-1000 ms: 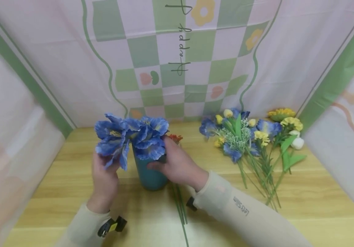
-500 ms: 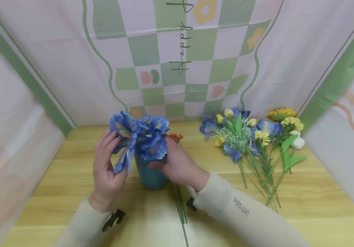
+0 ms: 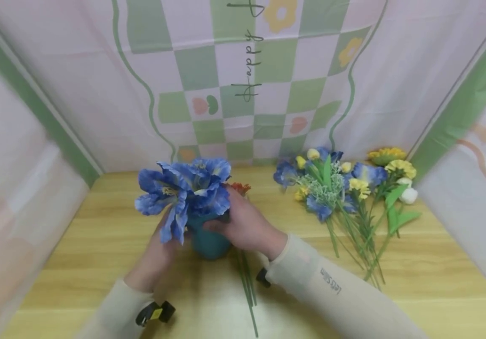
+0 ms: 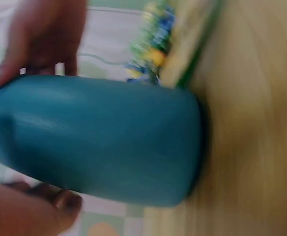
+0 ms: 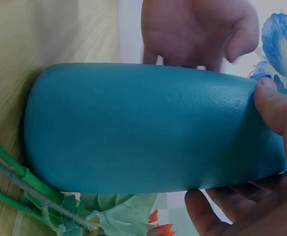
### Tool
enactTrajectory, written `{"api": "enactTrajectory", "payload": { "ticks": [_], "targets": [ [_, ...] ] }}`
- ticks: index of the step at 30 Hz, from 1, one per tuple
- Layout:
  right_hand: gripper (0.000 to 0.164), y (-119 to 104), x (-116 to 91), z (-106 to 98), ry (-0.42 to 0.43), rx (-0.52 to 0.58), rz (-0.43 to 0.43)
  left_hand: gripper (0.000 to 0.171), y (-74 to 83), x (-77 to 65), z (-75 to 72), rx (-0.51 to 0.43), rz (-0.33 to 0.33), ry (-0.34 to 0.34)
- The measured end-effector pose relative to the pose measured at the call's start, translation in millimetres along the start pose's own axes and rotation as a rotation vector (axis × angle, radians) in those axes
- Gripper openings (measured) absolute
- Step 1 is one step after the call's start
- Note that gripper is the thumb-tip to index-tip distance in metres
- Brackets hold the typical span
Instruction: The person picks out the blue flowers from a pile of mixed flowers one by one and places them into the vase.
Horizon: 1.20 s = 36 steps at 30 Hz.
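Note:
A teal vase (image 3: pixel 211 242) stands upright on the table with blue artificial flowers (image 3: pixel 183 186) at its mouth. My right hand (image 3: pixel 249 223) grips its upper part, the thumb (image 5: pixel 276 105) across the front and the fingers around the far side. My left hand (image 3: pixel 158 254) is at the vase's left side, below the drooping left bloom, which partly covers it. In the right wrist view the left palm (image 5: pixel 187 34) faces the camera; its fingers pass behind the vase and its thumb stands away from it. The left wrist view is blurred.
Red flowers (image 3: pixel 240 189) with long green stems (image 3: pixel 248 282) lie just right of the vase. Farther right is a loose pile of blue, yellow and white flowers (image 3: pixel 359 188). A patterned cloth (image 3: pixel 234 70) hangs behind the wooden table (image 3: pixel 86 245).
My left hand rose to the left blue bloom, pushed it toward the vase, then dropped below it beside the vase. The bloom swung back left and now faces forward. My right hand stayed on the vase.

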State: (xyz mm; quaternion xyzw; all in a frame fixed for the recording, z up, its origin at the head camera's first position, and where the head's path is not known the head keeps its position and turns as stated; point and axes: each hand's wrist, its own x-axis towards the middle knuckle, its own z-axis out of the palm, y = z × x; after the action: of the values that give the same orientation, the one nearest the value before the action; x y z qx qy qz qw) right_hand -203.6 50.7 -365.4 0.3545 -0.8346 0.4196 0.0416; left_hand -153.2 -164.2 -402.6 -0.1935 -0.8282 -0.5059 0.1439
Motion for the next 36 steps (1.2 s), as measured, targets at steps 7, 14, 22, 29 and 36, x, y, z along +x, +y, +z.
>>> {"api": "enactTrajectory", "payload": {
  "ticks": [7, 14, 22, 29, 36],
  "targets": [
    [0.072, 4.2, -5.8, -6.7, -0.087, -0.067, 0.001, 0.086, -5.8, 7.5, 2.6, -0.1, -0.102, -0.106],
    [0.072, 38.5, -37.7, -42.1, -0.195, -0.324, 0.25, 0.093, -8.3, 7.5, 2.5, -0.006, -0.181, -0.134],
    [0.019, 92.5, -86.1, -117.5, -0.092, -0.514, 0.365, 0.097, -8.7, 9.9, 2.9, 0.021, -0.19, -0.163],
    [0.022, 131.9, -142.4, -186.1, -0.145, -0.562, 0.576, 0.096, -10.8, 12.6, 2.7, 0.024, -0.175, -0.185],
    [0.037, 156.2, -189.6, -220.5, -0.281, -0.524, 0.744, 0.096, -10.4, 13.4, 0.7, -0.004, -0.152, -0.188]
  ]
}}
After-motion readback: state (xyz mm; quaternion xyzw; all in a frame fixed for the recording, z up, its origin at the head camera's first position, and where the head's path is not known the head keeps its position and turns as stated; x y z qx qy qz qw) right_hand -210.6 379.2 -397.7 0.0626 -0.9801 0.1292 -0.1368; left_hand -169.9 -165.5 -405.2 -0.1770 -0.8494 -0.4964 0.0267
